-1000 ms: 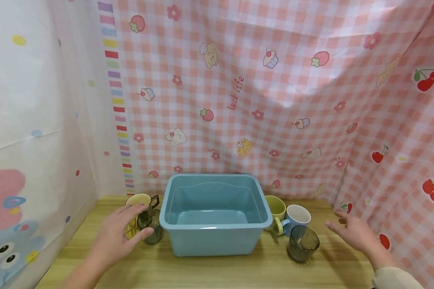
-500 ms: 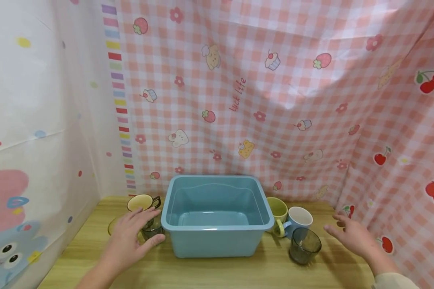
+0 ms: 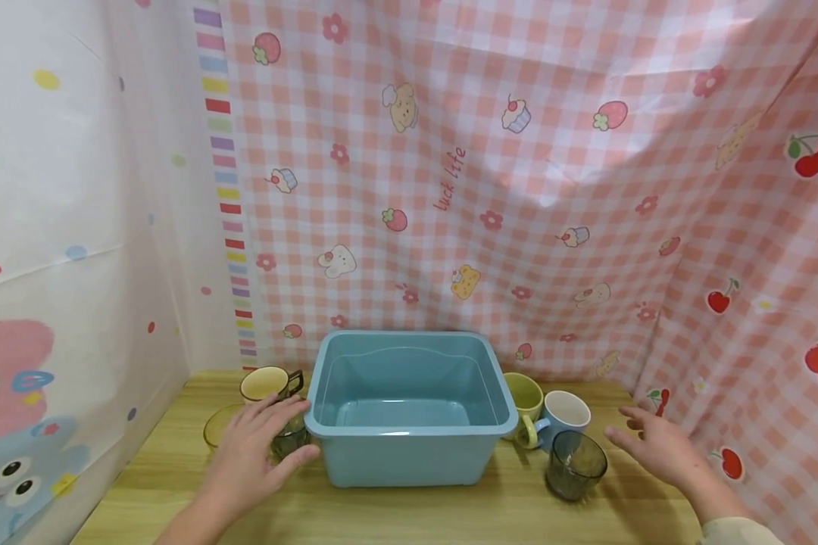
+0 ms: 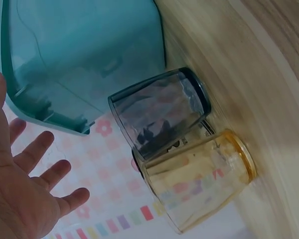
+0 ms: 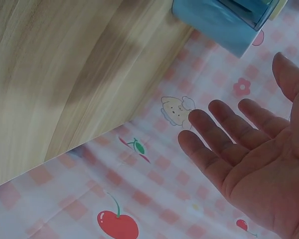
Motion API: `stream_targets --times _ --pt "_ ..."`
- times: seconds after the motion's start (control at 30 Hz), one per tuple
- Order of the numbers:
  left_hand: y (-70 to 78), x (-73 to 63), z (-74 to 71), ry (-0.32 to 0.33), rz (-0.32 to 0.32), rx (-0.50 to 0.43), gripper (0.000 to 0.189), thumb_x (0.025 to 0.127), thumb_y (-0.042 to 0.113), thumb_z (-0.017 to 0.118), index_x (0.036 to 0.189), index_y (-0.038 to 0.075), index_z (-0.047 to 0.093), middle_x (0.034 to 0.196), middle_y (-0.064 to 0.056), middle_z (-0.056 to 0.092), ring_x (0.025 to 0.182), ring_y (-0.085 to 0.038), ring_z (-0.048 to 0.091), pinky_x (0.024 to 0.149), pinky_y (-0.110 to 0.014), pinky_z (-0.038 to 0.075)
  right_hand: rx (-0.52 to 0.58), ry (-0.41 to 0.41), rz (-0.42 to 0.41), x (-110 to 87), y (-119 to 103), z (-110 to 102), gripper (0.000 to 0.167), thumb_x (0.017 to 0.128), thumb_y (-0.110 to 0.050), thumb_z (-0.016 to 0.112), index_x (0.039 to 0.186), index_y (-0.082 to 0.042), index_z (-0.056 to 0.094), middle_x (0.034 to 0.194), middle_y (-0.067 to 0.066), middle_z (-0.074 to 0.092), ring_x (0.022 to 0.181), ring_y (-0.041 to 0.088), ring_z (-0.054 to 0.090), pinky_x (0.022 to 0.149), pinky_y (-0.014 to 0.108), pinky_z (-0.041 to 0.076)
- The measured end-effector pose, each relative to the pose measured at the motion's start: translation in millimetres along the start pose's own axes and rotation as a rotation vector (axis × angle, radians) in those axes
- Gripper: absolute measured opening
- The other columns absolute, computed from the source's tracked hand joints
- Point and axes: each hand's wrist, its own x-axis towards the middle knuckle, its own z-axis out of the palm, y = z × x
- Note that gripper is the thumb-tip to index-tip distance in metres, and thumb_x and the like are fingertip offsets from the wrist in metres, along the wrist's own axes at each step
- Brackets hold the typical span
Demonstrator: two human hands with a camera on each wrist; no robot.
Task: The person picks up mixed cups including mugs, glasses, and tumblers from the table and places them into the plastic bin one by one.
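Note:
My left hand (image 3: 252,454) hovers with spread fingers over the cups left of a blue plastic tub (image 3: 412,458). Whether its fingertips touch the tub's rim, I cannot tell. Partly hidden under it stand a dark smoky glass (image 4: 159,112) and a clear yellow glass (image 4: 202,181); behind them is an amber mug (image 3: 264,384) with a dark handle. My right hand (image 3: 660,448) holds nothing, fingers loosely extended, to the right of another smoky glass (image 3: 576,466). Behind that glass are a blue mug (image 3: 560,421) with a white inside and a yellow-green mug (image 3: 523,393).
All of it stands on a wooden table (image 3: 409,518). A pink checked cloth (image 3: 409,174) hangs close behind the tub and on the right, and a white patterned cloth (image 3: 95,197) hangs on the left. The tub contains nothing visible.
My left hand has moved right, towards the tub, uncovering the yellow glass and covering more of the smoky one. The right hand has barely moved. The view has shifted slightly.

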Motion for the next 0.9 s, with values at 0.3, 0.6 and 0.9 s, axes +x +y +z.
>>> stream_targets --times 0.3,0.6,0.9 --pt "4.1 3.5 5.2 -0.012 0.006 0.003 0.061 0.083 0.042 0.090 0.136 0.019 0.073 0.138 -0.010 0.074 0.132 -0.047 0.063 0.107 -0.072 0.043 0.001 0.001 -0.032 -0.5 -10 1 0.076 0.105 -0.050 0.066 0.146 0.013 0.054 0.135 0.036 0.067 0.119 0.053 0.068 0.093 0.063 0.058" --pt "3.8 1.2 7.6 0.034 0.040 0.000 0.058 0.082 0.042 0.090 0.132 0.018 0.075 0.138 -0.011 0.074 0.133 -0.046 0.063 0.106 -0.072 0.045 0.013 0.057 -0.095 -4.0 -25 6 0.066 0.102 -0.042 0.072 0.141 0.010 0.061 0.126 0.033 0.073 0.113 0.051 0.072 0.089 0.061 0.060" --pt "5.2 -0.9 7.0 0.051 0.068 -0.003 0.052 0.080 0.041 0.091 0.126 0.019 0.078 0.138 -0.009 0.074 0.133 -0.041 0.063 0.105 -0.072 0.045 0.032 0.052 -0.164 -15.1 -42 11 0.070 0.096 -0.048 0.078 0.143 0.002 0.064 0.129 0.031 0.072 0.110 0.050 0.073 0.088 0.059 0.061"
